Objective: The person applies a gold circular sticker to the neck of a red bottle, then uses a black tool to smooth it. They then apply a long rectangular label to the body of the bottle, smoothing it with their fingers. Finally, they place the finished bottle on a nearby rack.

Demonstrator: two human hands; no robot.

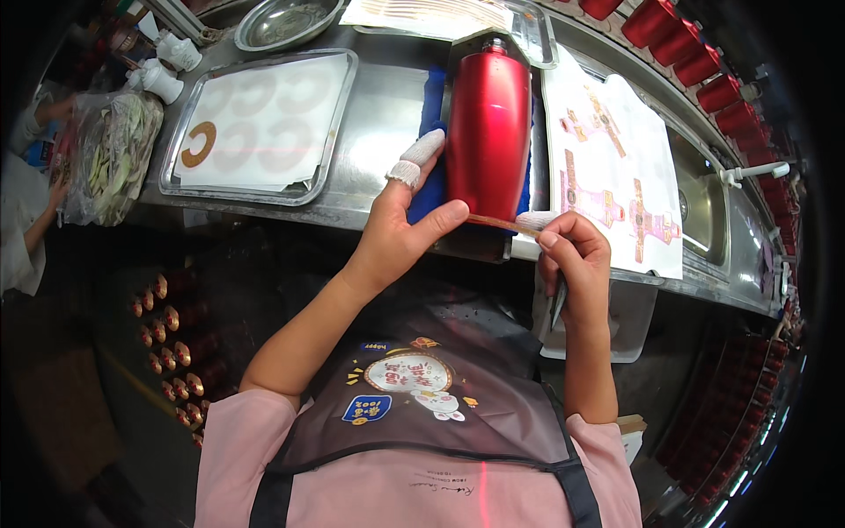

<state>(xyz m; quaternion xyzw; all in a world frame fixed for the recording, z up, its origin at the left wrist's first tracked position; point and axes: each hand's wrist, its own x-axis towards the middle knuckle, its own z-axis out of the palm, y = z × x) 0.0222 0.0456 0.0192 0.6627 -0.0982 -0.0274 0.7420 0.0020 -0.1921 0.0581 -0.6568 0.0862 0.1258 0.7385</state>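
And there's the open lane: bare steel tabletop (pixel 380 123) between the silver rectangular metal tray (pixel 335 128) and the long, glossy red bottle (pixel 489 132), with my left grip (pixel 400 216) at its near right edge. Straight ahead, blocked! The bottle fills the middle, and a thin brown strip (pixel 503 225) crosses its near end towards my right grip (pixel 579 253). Out right, flat white printed sheets (pixel 607 167) leave passage above, until a white pipe-like fitting (pixel 755 172) juts in beside the steel sink (pixel 704 216).
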